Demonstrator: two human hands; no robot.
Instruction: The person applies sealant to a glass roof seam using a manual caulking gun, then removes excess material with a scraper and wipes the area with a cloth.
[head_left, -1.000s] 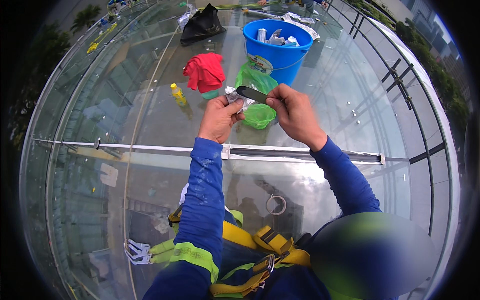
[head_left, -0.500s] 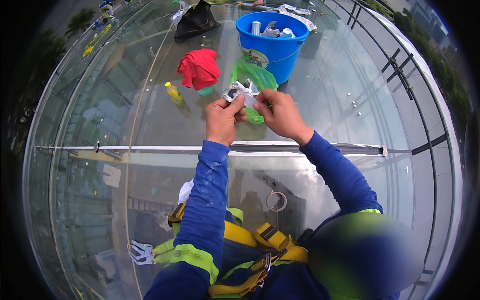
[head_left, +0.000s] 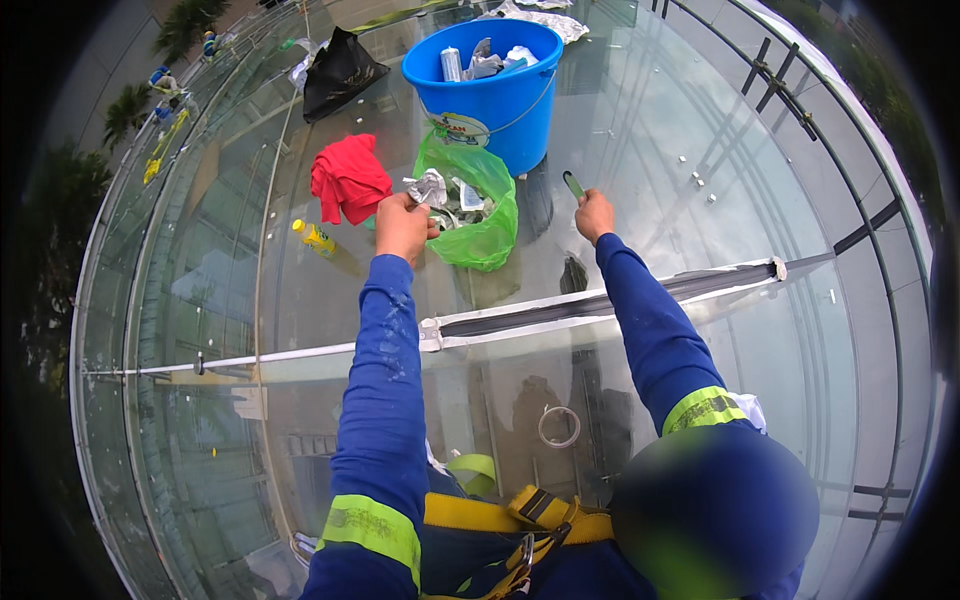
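My left hand (head_left: 402, 228) pinches a crumpled piece of silvery foil (head_left: 428, 187) at the left rim of an open green plastic bag (head_left: 490, 243). Inside the bag lie more crumpled scraps (head_left: 468, 203). Farther right, my right hand (head_left: 595, 216) is closed around a slim green tool (head_left: 573, 184) with a dark tip, pointing away from me; its exact kind is not clear. Behind the bag stands a blue bucket (head_left: 530, 140) with a silvery tube (head_left: 452, 65) and crumpled wrappers in it.
Left of the bag are a red cloth (head_left: 350, 180) and a yellow bottle (head_left: 315, 238). A black bag (head_left: 340, 75) lies farther back. A dark joint with white edging (head_left: 610, 303) crosses the glass panels (head_left: 680, 220). Nearer me lies a roll of tape (head_left: 559, 427). Railings (head_left: 790, 95) run along the right.
My hands have come apart: the left moved left with the foil toward the green bag, the right moved right with the green tool. The view has shifted.
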